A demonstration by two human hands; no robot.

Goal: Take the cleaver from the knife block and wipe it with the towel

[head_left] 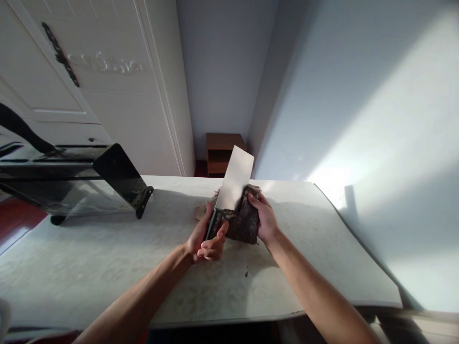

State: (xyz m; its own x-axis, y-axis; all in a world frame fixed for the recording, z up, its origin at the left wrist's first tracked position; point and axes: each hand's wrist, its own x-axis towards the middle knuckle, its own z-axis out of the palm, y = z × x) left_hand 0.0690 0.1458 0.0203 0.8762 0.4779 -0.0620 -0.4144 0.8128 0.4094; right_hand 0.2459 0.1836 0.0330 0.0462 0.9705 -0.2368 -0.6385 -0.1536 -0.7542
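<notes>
Near table's [143,267] far edge, head view: 1 cloth [244,227], cleaver [234,174] blade against it. Left hand [210,241] curled round cleaver handle; right hand [265,217] clamped on cloth, thumb on top. Stand [118,177] at table's left.

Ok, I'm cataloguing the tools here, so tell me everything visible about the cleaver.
The cleaver has a broad, nearly rectangular blade, pale and smooth like metal, and a slim black handle, its material unclear. The left hand grips the handle; the blade points away from the person, slanting right, above the pale table. A dark, rough-looking cloth appears to meet the blade's lower right edge.
</notes>
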